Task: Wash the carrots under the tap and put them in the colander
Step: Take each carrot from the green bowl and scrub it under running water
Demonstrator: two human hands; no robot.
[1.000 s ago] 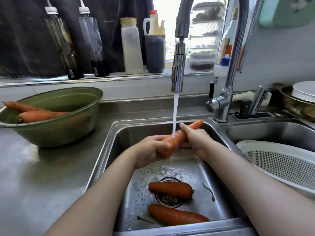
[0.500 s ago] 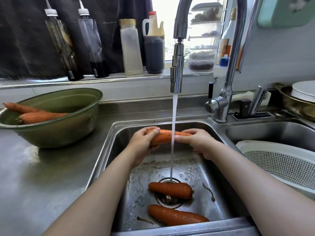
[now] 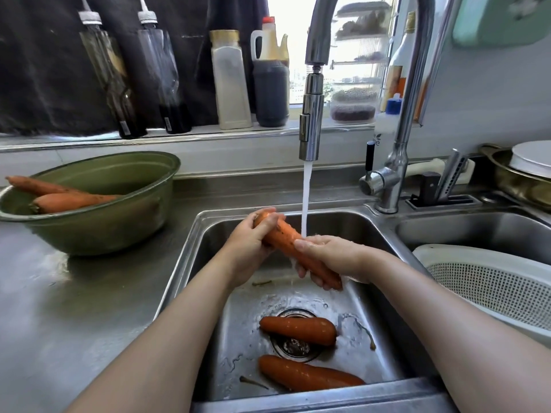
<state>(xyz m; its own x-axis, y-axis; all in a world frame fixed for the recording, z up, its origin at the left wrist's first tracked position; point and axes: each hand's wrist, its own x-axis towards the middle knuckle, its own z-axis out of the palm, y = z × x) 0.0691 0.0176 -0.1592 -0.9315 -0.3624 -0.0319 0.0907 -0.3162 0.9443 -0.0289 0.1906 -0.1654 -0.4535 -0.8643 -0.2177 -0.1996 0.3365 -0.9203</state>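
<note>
So, both hands are wrapped round one long orange carrot (image 3: 283,237) over the left basin of the stainless steel sink (image 3: 205,234). The left hand (image 3: 253,245) grips the upper end with its fingers curled over the tip. The right hand (image 3: 331,259) has its fingers curled round the lower end, with the thumb lying on top. The carrot slants down from upper left to lower right, and it's wet, with a few dark specks on the skin. The white stream of water (image 3: 306,198) from the chrome pull-down tap (image 3: 311,120) lands right where the right hand meets the carrot.

Down on the sink floor a stubby orange carrot (image 3: 298,329) lies across the round metal drain (image 3: 293,348). A longer orange carrot (image 3: 307,378) lies just in front of it, near the front wall. A couple of thin root scraps are lying about in there too.

The white plastic colander (image 3: 492,281) sits in the right basin, partly cut off by the edge of the view. A dull green round bowl (image 3: 98,231) stands on the steel counter (image 3: 59,293) left of the sink. It holds two earthy orange carrots (image 3: 74,200), and one of them pokes out over the rim. Behind it all, a row of sauce bottles (image 3: 231,84) stands on the windowsill.
</note>
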